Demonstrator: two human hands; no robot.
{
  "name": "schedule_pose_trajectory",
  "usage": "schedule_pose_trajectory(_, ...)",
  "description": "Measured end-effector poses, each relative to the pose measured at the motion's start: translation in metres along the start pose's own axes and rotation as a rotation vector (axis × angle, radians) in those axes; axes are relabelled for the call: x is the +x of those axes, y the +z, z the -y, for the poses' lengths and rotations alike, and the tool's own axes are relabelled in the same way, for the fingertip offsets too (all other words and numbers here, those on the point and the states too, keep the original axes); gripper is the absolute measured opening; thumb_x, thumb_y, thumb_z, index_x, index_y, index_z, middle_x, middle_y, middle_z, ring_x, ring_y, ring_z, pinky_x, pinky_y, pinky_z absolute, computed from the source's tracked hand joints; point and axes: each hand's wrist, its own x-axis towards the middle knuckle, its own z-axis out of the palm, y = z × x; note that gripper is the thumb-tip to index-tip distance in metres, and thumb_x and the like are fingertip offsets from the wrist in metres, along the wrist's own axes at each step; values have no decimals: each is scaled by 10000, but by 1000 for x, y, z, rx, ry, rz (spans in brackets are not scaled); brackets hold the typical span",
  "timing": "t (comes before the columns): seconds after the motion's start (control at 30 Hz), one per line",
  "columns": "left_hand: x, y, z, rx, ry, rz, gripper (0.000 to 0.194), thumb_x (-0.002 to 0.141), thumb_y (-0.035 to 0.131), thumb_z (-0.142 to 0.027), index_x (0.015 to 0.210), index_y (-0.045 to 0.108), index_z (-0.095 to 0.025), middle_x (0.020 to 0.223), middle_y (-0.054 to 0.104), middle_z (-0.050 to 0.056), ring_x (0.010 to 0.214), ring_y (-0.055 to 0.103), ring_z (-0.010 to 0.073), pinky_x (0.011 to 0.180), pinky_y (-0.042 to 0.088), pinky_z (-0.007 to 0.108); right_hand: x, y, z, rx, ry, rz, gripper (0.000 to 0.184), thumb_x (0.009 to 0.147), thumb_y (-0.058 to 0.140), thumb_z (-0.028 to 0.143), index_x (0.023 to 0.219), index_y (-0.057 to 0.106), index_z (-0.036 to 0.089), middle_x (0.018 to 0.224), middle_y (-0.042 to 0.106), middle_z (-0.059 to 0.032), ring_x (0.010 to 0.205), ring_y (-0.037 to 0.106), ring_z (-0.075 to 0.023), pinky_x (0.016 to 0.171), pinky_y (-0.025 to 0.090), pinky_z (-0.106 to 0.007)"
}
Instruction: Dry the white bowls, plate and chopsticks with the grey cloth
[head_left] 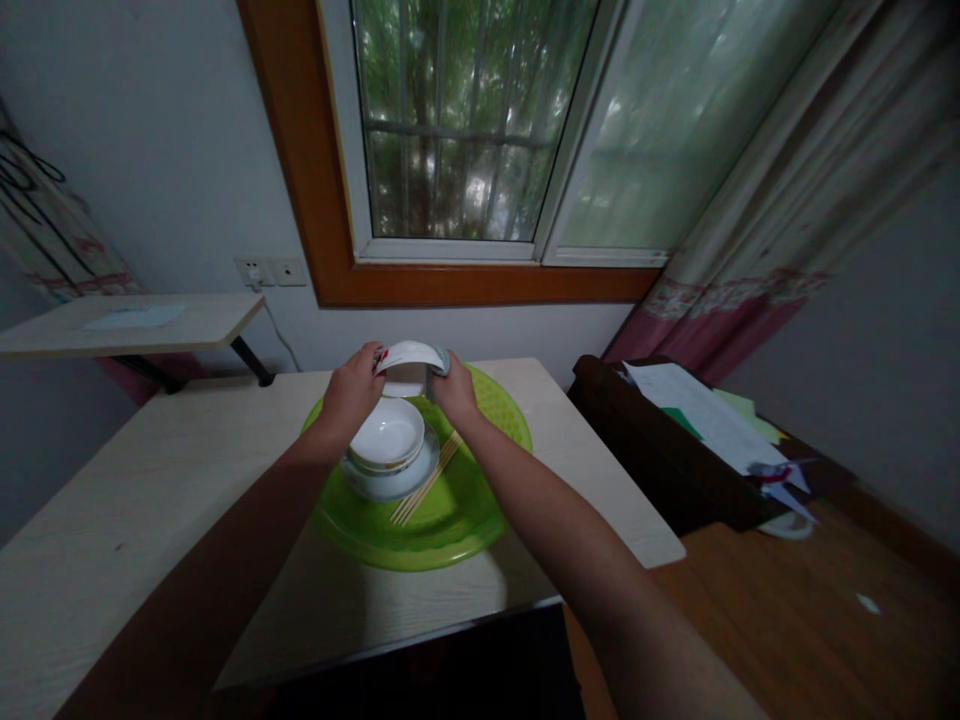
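Over the far side of a green plastic basin (480, 505), both hands hold a tilted white bowl (409, 358). My left hand (354, 387) grips its left rim. My right hand (450, 392) presses a grey cloth or sponge (441, 361) against its right rim. Below them, inside the basin, a white bowl (388, 433) sits stacked on a white plate (390, 480). A bundle of wooden chopsticks (427, 480) lies beside the stack in the basin.
The basin stands on a pale wooden table (150, 500) under a barred window (457, 130). A smaller side table (127, 325) is at the left. A dark cabinet (675, 460) with papers (705, 410) stands at the right, by a curtain (795, 230).
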Motion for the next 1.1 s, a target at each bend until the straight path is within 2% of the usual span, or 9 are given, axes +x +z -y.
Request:
schedule_pose_trajectory(0.13, 2, 6, 6, -10, -49, 42, 373, 928, 554, -279, 1280, 582, -159, 1125, 739, 153, 1023, 708, 286, 890, 522, 362, 4, 4, -5, 99, 73, -21, 275, 876, 566, 163, 1132, 664, 187, 1123, 754, -58, 1025, 692, -188, 915, 529, -304)
schedule_pose_trajectory(0.27, 2, 7, 9, -37, -50, 67, 293, 926, 506, -216, 1193, 612, -158, 1057, 744, 145, 994, 710, 273, 856, 519, 339, 2, 4, -3, 76, 42, -1, 249, 873, 587, 174, 1109, 666, 183, 1108, 756, -66, 1006, 694, -200, 905, 534, -315)
schedule_pose_trajectory(0.37, 1, 3, 7, -44, -38, 70, 300, 895, 486, -140, 1172, 595, -168, 1044, 738, 130, 991, 703, 258, 840, 517, 325, -1, 0, 0, 0, -30, 21, 329, 854, 570, 130, 1171, 646, 177, 1096, 754, -73, 997, 694, -213, 889, 536, -315)
schedule_pose_trajectory(0.5, -2, -3, 0, 55, -5, 112, 337, 857, 466, -75, 1161, 576, -168, 1037, 725, 133, 970, 699, 262, 830, 515, 332, -5, -8, 8, -179, -89, 76, 467, 825, 550, 76, 1275, 594, 194, 1106, 750, -89, 1015, 698, -245, 887, 537, -337)
schedule_pose_trajectory(0.67, -5, -9, -8, 197, 33, 127, 342, 892, 417, -78, 1191, 563, -156, 1122, 700, 163, 990, 691, 280, 846, 521, 364, -10, -13, 19, -338, -157, 123, 618, 802, 521, 27, 1402, 499, 174, 1288, 686, -145, 1140, 663, -260, 980, 512, -373)
schedule_pose_trajectory(0.8, -4, -8, -9, 176, 21, 96, 380, 888, 434, -67, 1236, 558, -158, 1167, 695, 166, 1042, 685, 285, 885, 520, 375, -9, -11, 17, -236, -140, 77, 581, 810, 489, 21, 1365, 532, 186, 1253, 707, -118, 1129, 667, -236, 974, 513, -353)
schedule_pose_trajectory(0.93, -2, -3, -6, 84, -20, 52, 434, 895, 526, -136, 1328, 514, -159, 1208, 699, 169, 1064, 690, 277, 915, 516, 366, -2, -6, 7, -56, -42, 13, 425, 848, 493, 67, 1237, 624, 182, 1163, 741, -90, 1057, 688, -207, 936, 525, -323)
schedule_pose_trajectory(1.1, -2, 2, -1, 68, -52, 73, 333, 948, 515, -278, 1257, 569, -166, 1067, 741, 155, 976, 715, 274, 865, 522, 360, 6, -1, -4, 88, 64, -21, 288, 877, 547, 167, 1137, 669, 195, 1156, 749, -59, 1052, 691, -193, 926, 539, -326)
